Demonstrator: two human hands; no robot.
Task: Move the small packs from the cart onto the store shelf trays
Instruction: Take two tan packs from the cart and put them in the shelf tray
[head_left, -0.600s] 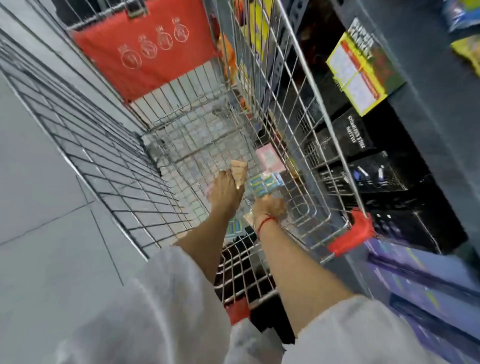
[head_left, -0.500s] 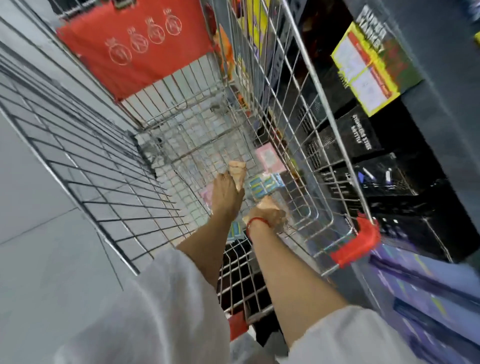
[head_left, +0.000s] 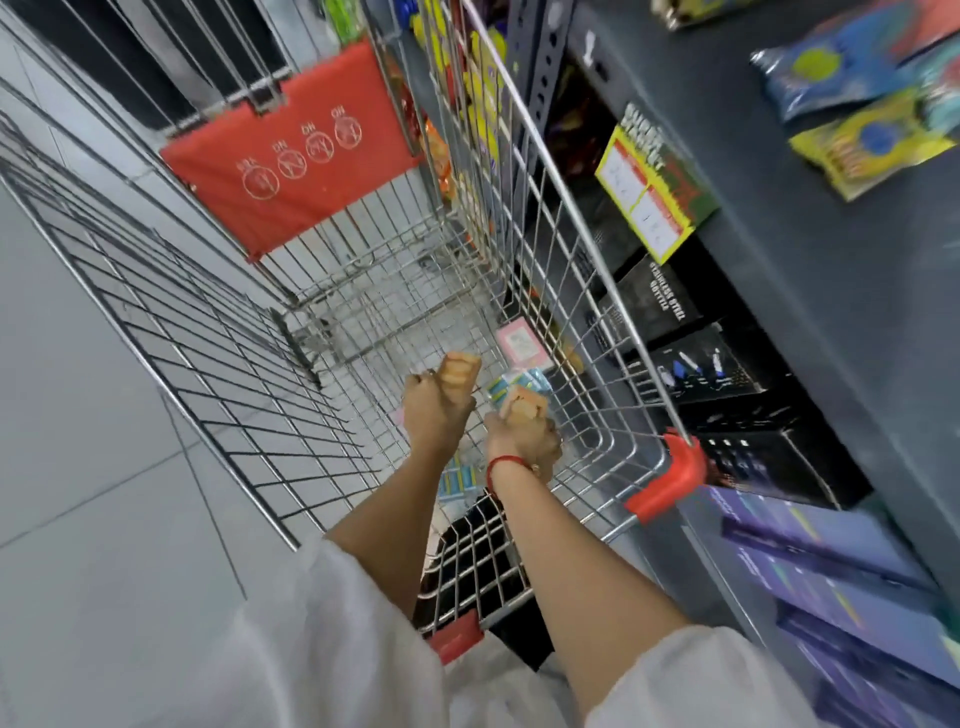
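head view: both bare arms reach down into a silver wire shopping cart (head_left: 524, 171) that stands just beside a dark grey store shelf (head_left: 831, 291) on the right. the left hand (head_left: 434, 410) is closed around a small tan pack (head_left: 458, 371), which sticks up above the fist. the right hand (head_left: 524, 441), with a red string bracelet (head_left: 506, 461) on its wrist, is closed around a second small tan pack (head_left: 521, 408), close to the right of the first. both packs are held above the cart floor, inside the basket. on the floor of the cart lie more small packs: a pink flat pack (head_left: 521, 345) farther off toward the right wall, pale blue packs (head_left: 519, 384) between the hands, and another pale blue pack (head_left: 457, 480) nearer, under the forearms. a red fabric flap (head_left: 296, 156) hangs at the cart's far end. blue and yellow packets (head_left: 862, 104) lie on the upper shelf, black boxes (head_left: 737, 374) on the one below.
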